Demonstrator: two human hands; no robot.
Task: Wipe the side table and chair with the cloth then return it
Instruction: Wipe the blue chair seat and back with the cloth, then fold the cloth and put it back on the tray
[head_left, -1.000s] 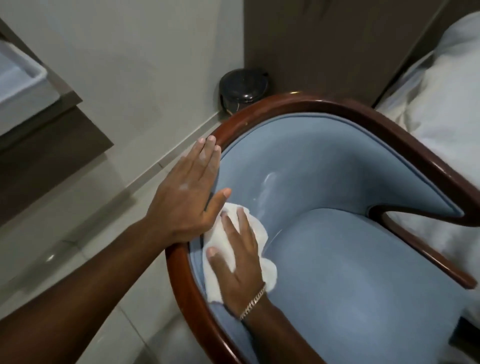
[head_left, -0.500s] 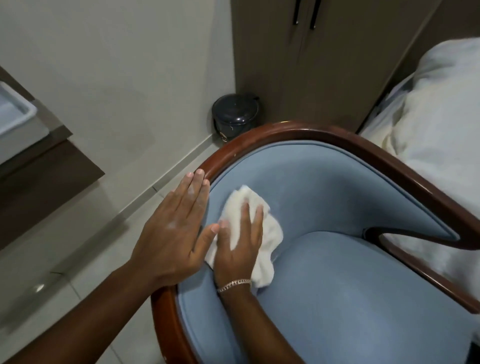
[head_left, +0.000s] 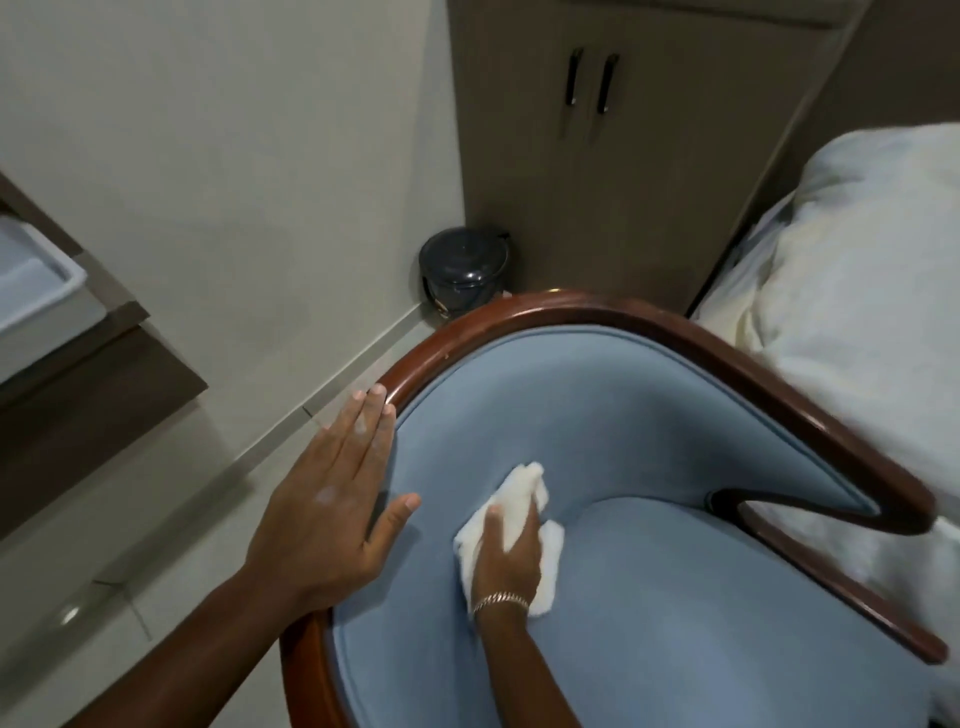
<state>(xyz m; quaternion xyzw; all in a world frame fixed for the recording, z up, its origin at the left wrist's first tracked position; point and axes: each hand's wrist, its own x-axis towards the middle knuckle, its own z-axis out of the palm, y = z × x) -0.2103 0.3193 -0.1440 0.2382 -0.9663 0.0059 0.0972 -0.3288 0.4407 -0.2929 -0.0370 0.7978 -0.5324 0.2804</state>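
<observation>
Blue upholstered chair (head_left: 675, 597) with dark wooden rim fills the lower view, bed (head_left: 857, 312) just beyond its far arm, small dark bin (head_left: 464, 270) behind its backrest. Left hand (head_left: 332, 504) lies flat and open on the chair's near rim, steadying, grip apart and holding nothing. Right hand (head_left: 506, 561) presses the white cloth (head_left: 524, 519) into the crease where backrest meets seat, fingers spread over it rather than clamped. Best done with even pressure, overlapping strokes along the crease, cloth kept bunched under the palm, then outward across the seat.
</observation>
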